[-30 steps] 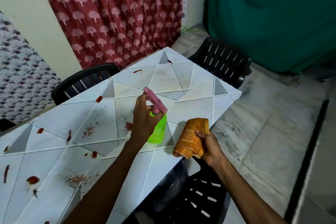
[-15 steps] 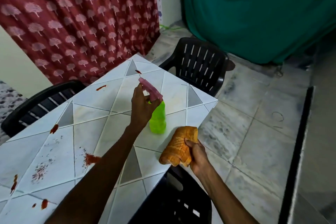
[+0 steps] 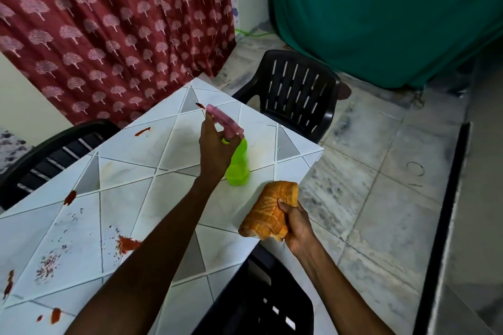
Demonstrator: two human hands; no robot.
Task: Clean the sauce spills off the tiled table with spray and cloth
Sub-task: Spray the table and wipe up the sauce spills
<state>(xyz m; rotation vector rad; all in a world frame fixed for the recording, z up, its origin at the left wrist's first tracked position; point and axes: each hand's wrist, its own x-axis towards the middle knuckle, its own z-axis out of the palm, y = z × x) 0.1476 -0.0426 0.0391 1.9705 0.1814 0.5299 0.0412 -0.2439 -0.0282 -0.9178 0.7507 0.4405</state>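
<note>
Several red sauce spills [image 3: 128,243] lie on the tiled table [image 3: 152,149], nearer than both hands' fingers. The right hand [image 3: 295,221] curls its fingers round the folded orange cloth [image 3: 268,211] over the table edge, ready to wipe, I think. Farther, the left hand [image 3: 215,149] grips the green spray bottle [image 3: 238,163] at its neck, nozzle aimed at a small spill [image 3: 200,105] just beyond the fingertips.
</note>
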